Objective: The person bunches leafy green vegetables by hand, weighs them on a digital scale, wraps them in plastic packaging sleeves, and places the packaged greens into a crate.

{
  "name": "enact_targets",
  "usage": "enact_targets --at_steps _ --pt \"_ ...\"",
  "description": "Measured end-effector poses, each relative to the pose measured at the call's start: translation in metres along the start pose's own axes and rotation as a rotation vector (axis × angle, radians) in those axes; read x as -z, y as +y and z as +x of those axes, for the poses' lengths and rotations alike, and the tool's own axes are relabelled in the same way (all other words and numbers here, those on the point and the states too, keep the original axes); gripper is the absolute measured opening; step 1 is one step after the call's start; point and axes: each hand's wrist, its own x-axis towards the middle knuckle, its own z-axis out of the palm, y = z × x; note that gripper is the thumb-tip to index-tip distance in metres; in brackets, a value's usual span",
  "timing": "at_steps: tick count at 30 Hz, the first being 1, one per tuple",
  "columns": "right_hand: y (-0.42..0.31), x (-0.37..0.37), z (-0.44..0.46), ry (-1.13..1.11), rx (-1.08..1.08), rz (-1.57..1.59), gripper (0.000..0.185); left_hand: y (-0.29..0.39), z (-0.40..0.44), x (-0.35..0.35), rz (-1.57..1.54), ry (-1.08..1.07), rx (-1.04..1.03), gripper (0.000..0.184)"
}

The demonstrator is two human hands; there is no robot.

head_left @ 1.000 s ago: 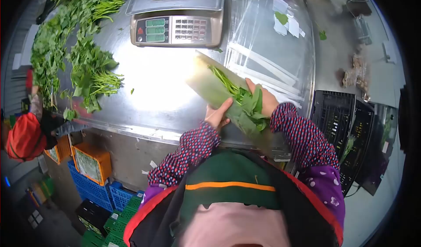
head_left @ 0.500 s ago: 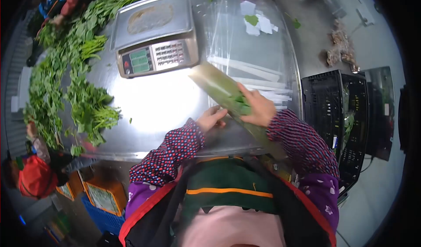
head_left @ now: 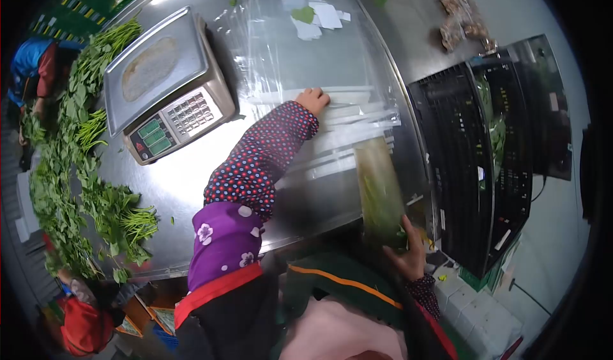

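Right hand (head_left: 410,256) around bagged greens (head_left: 378,184), left (head_left: 313,100) on bags (head_left: 322,66)

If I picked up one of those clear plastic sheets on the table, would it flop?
Probably floppy: the clear plastic sheets look thin and see-through. They may be slippery too, since they look smooth and shiny.

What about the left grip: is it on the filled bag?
No, the right grip holds the filled bag; the left grip is at the flat clear bags.
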Motion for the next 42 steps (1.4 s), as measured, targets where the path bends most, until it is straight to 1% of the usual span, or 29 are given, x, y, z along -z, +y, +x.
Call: enact_targets --at_steps 1,2,3,5,7,9,12,13,15,16,17,19,21,22,23,25,26,28,29,30,31,33,34,35,37,39,40,41,42 --pt "-0.004 -0.002 0.001 0.015 0.01 -0.009 0.08 -0.002 0.0 0.003 0.008 0.029 -0.03 0.015" --pt "-0.008 -0.004 0.005 0.021 0.027 -0.015 0.08 -0.003 0.0 0.004 0.085 0.035 -0.053 0.013" --pt "-0.014 -0.006 0.012 0.02 0.024 -0.016 0.08 0.0 -0.004 0.004 0.03 0.13 -0.029 0.013" --pt "-0.026 -0.007 0.027 0.024 0.016 -0.016 0.081 0.035 -0.023 0.038 -0.077 0.319 0.01 0.014" --pt "-0.031 -0.009 0.042 0.034 -0.004 -0.041 0.079 0.069 -0.038 0.054 -0.118 0.538 0.012 0.023" --pt "-0.041 -0.008 0.061 0.027 -0.012 -0.075 0.08 0.108 -0.054 0.067 -0.196 0.555 -0.118 0.025" --pt "-0.065 -0.02 0.114 0.083 -0.003 -0.008 0.083 0.145 -0.064 0.066 -0.176 0.424 -0.203 0.026" --pt "-0.07 -0.026 0.132 0.098 -0.014 -0.019 0.083 0.144 -0.066 0.065 -0.213 0.478 -0.177 0.027" --pt "-0.047 -0.053 0.156 0.307 0.109 0.137 0.08 0.137 -0.066 0.062 -0.287 0.583 -0.126 0.028" --pt "-0.044 -0.056 0.162 0.409 0.166 0.217 0.079 0.138 -0.078 0.072 -0.245 0.632 0.039 0.026" --pt "-0.04 -0.051 0.16 0.362 0.003 0.576 0.077 0.128 -0.087 0.064 -0.275 0.709 0.136 0.036" --pt "-0.042 -0.028 0.146 0.216 -0.349 1.269 0.073 0.133 -0.107 0.079 -0.079 0.987 0.411 0.053" --pt "-0.022 -0.022 0.152 0.084 -0.356 1.263 0.068 0.123 -0.126 0.033 -0.385 0.939 0.757 0.06" --pt "-0.011 -0.02 0.159 0.02 -0.347 1.264 0.066 0.12 -0.13 0.032 -0.563 0.874 0.83 0.061" --pt "0.004 -0.024 0.167 -0.083 -0.233 1.09 0.064 0.117 -0.134 0.031 -0.729 0.808 0.912 0.062" --pt "0.038 -0.052 0.182 -0.273 -0.018 0.733 0.06 0.117 -0.147 0.06 -1.104 0.562 0.884 0.06" --pt "0.04 -0.064 0.185 -0.169 0.058 0.681 0.04 0.106 -0.153 0.061 -1.006 0.447 0.837 0.049" --pt "0.005 -0.051 0.165 -0.026 0.09 0.336 0.022 0.114 -0.168 0.07 -0.698 0.488 0.709 0.03" --pt "-0.009 -0.048 0.151 0.05 0.106 0.161 0.017 0.12 -0.177 0.072 -0.547 0.502 0.639 0.022" --pt "-0.01 -0.051 0.133 0.083 0.054 0.19 0.015 0.125 -0.191 0.072 -0.468 0.482 0.549 0.018" --pt "-0.007 -0.054 0.111 0.114 -0.002 0.216 0.021 0.134 -0.209 0.07 -0.392 0.461 0.461 0.014" --pt "0.001 -0.072 0.083 0.247 0.056 0.376 0.025 0.148 -0.234 0.053 -0.429 0.519 0.481 0.013" --pt "0.003 -0.077 0.078 0.225 -0.073 0.433 0.028 0.15 -0.237 0.046 -0.443 0.527 0.533 0.019" --pt "0.006 -0.076 0.083 0.195 -0.108 0.436 0.028 0.147 -0.238 0.039 -0.521 0.514 0.573 0.02" --pt "0.001 -0.058 0.113 0.143 -0.171 0.44 0.028 0.139 -0.201 0.078 -0.677 0.492 0.643 0.022" --pt "-0.007 -0.027 0.145 0.301 0.014 0.726 0.027 0.133 -0.155 0.143 -0.491 0.765 0.337 0.026" --pt "-0.049 0.006 0.147 0.343 0.202 0.672 0.026 0.125 -0.136 0.171 -0.446 0.928 0.256 0.027" --pt "-0.093 0.043 0.147 0.387 0.391 0.614 0.026 0.133 -0.131 0.225 -0.757 0.726 0.46 0.031" --pt "-0.109 0.059 0.155 0.39 0.434 0.581 0.026 0.114 -0.119 0.243 -0.66 0.724 0.419 0.032"
